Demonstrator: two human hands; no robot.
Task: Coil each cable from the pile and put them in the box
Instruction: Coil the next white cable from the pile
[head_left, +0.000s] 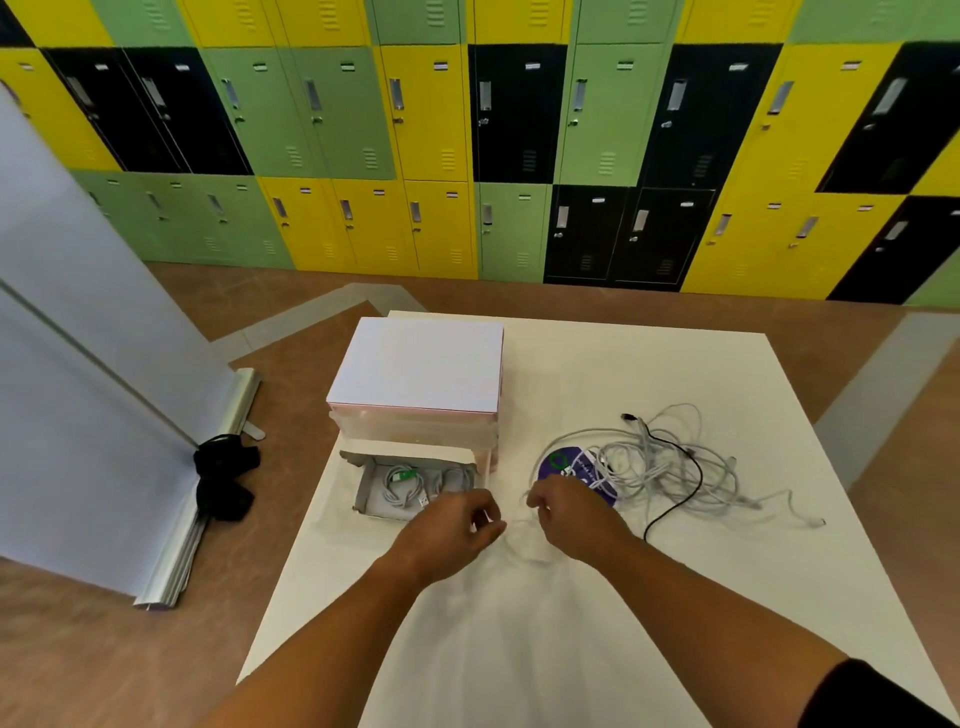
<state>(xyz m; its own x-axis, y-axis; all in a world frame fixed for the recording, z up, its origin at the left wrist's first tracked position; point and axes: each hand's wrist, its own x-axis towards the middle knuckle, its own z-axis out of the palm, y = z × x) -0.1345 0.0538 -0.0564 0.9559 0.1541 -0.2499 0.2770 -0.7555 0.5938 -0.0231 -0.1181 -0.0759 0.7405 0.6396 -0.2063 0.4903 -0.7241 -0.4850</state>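
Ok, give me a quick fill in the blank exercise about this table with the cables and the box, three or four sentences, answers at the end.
1. The open box already holds coiled cables and sits on the person's ____ side of the table.
2. In the tangled pile, most cables are pale grey, but one is ____.
3. The left hand and right hand work a thin ____ cable between them.
4. Under the pile lies a round ____ disc.

Answers: left; black; white; purple

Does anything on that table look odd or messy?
Only the cable pile: light cables and one black cable lie tangled over a purple disc. The open box holds coiled cables neatly. Nothing looks damaged.
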